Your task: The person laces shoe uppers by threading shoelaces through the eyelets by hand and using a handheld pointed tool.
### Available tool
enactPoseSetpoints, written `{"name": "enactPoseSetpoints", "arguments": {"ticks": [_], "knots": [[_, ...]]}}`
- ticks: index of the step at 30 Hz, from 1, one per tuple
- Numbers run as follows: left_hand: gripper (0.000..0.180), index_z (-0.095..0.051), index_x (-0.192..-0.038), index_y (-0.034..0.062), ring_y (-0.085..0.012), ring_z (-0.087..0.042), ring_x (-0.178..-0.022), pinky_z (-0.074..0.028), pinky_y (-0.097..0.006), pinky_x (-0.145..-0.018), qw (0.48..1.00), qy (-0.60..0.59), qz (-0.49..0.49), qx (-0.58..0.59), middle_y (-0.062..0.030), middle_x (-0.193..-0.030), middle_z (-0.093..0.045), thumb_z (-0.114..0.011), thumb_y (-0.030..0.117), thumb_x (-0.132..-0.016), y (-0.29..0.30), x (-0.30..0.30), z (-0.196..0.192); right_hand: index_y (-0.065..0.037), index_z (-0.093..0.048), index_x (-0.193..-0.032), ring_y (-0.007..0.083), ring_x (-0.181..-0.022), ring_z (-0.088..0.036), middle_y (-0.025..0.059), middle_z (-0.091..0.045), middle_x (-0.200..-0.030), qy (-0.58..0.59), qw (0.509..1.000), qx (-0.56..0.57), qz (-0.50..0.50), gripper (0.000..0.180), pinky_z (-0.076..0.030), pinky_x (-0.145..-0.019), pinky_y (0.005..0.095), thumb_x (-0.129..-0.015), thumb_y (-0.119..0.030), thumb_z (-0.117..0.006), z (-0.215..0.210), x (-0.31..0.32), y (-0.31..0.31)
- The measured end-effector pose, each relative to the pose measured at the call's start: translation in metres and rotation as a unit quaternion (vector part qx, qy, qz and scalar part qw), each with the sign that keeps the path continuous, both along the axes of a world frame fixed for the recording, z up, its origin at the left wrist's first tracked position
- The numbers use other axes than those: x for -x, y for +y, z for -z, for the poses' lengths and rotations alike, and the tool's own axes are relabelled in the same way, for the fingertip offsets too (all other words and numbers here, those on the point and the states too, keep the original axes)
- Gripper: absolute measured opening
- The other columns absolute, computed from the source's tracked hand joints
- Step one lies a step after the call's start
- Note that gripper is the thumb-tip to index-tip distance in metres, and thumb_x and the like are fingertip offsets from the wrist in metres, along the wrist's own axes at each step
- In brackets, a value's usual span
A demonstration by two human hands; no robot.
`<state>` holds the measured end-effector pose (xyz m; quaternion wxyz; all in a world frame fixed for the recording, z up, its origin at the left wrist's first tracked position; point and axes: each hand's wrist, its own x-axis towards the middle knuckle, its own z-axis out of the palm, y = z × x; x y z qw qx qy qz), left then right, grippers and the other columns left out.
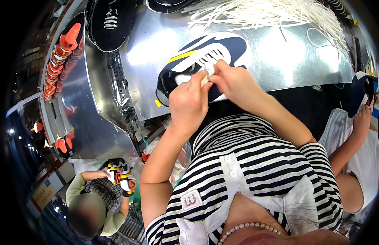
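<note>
A navy, white and yellow sneaker [237, 45] lies on the metal table in front of me, its toe toward the upper right and its dark opening toward the lower left. Several rows of white lacing cross its upper. At the tongue end of the lacing, white shoelace [210, 70] is bunched between my two hands. My left hand [188, 100] pinches it from the left, fingers curled, over the shoe's opening. From the right, my right hand [231, 79] closes on it with thumb and forefinger. Both hands nearly touch, and the fingertips partly hide the lace.
Loose white laces [275, 14] lie heaped at the table's [150, 53] far right. Black shoes [112, 24] stand at the far left, beside a line of orange-and-white shoes [61, 61]. A person [105, 192] at lower left holds multicoloured shoes; another person's hand [362, 116] shows at right.
</note>
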<state>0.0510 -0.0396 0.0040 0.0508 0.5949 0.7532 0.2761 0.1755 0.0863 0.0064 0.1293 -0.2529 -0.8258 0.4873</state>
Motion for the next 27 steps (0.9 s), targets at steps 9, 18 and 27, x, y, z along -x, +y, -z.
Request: {"name": "enactPoseSetpoints", "arguments": {"ticks": [9,18,27], "knots": [[0.024,-0.069,-0.101,0.006,-0.0339,-0.068,-0.071,-0.052,-0.04,-0.063,0.963,-0.219,0.057,0.144,-0.0165,-0.079,-0.069,-0.07,0.026,-0.087,0.007,0.012,-0.027,-0.007,-0.063,-0.11,0.0269,-0.073,-0.067,0.0128,-0.07,-0.086,0.127,0.989,-0.062,0.045,0.024,-0.051,-0.066,0.0343,-0.095,-0.025,-0.065,0.027,0.007,0.044],[0.041,-0.062,-0.117,0.0037,-0.0315,-0.066,-0.079,-0.05,-0.037,-0.071,0.998,0.04,0.041,0.035,-0.0143,-0.085,-0.068,-0.078,0.021,-0.083,-0.026,0.012,-0.015,-0.005,-0.068,-0.104,0.0229,-0.068,-0.068,0.0129,-0.07,-0.077,0.171,0.984,-0.007,0.045,0.023,-0.052,-0.064,0.0312,-0.091,-0.024,-0.07,0.036,-0.001,0.047],[0.036,-0.048,-0.127,-0.0008,-0.0308,-0.062,-0.116,-0.05,-0.039,-0.103,0.627,-0.733,-0.23,-0.129,-0.0157,-0.12,-0.059,-0.061,-0.003,-0.094,-0.094,-0.063,0.04,-0.01,-0.068,-0.085,0.0246,-0.06,-0.063,0.0051,-0.063,-0.068,0.118,0.984,-0.132,-0.026,0.013,-0.048,-0.055,0.0335,-0.079,-0.02,-0.074,0.04,-0.016,0.039]]}}
